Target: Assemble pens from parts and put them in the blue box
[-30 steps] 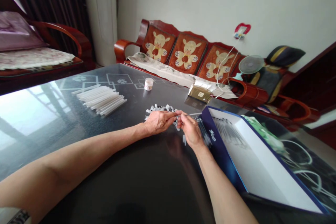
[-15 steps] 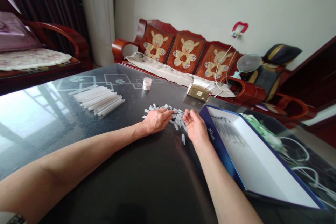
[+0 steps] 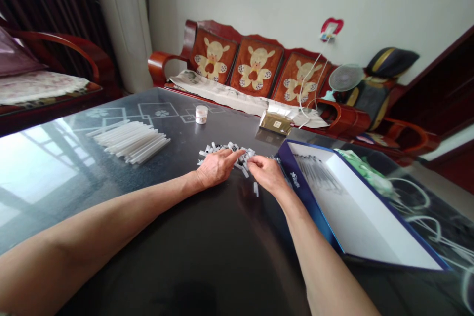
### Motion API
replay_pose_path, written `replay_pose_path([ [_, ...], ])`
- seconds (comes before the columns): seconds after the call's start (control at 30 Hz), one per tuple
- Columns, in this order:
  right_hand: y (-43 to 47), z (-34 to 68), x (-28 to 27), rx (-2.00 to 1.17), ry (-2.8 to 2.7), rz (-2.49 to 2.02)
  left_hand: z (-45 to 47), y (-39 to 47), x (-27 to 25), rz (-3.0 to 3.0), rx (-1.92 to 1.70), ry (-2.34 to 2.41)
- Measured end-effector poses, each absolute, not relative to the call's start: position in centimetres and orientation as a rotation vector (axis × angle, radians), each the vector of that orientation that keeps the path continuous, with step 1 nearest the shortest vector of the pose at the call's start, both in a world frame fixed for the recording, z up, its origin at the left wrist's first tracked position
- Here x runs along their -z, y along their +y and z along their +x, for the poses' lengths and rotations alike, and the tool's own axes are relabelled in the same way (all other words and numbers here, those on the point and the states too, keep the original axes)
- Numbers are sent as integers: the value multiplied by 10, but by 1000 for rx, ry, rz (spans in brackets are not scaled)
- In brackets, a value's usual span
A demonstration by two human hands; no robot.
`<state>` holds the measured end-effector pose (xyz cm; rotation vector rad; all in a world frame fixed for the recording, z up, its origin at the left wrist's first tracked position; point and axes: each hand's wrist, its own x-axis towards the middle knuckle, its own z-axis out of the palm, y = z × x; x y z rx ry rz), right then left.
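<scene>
Both my hands rest on a dark glossy table [image 3: 207, 256] at a heap of small white caps [image 3: 218, 148]. My left hand [image 3: 217, 166] lies palm down on the near side of the heap, its forefinger stretched out among the caps. My right hand [image 3: 267, 174] is just to the right, fingers bent down onto the caps at the heap's right end; whether it pinches one I cannot tell. A single loose cap [image 3: 255, 188] lies close in front of my right hand.
A bundle of long white tubes [image 3: 129, 139] lies at the left. A blue-rimmed white box [image 3: 355, 207] with thin dark sticks stands open at the right. A small white jar [image 3: 201, 114] and a gold packet [image 3: 274, 123] sit farther back. A wooden sofa [image 3: 255, 66] stands behind.
A second ago both hands held a thin stick between them. My right hand then turned palm up and has now come down onto the caps; the stick is out of sight.
</scene>
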<state>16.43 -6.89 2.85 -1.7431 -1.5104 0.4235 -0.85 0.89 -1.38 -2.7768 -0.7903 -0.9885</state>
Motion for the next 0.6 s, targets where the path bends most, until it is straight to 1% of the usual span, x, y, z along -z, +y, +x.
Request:
replay_pose_path([
  [0.1,-78,168,-39,-265,-1710,-2024,-9,8,13,-2777,973,-815],
  [0.2,-83,172,-40,-320,-1718,-2131,-10,6,10,-2792,974,-827],
  [0.33,-81,176,-32,-490,-1678,-1914,-10,4,8,-2826,1009,-825],
  [0.47,-72,172,-26,-509,-1594,-1668,-8,6,10,-2859,1121,-789],
  [0.6,-62,164,-17,-703,-1404,-1373,-8,9,13,-2873,1244,-752],
])
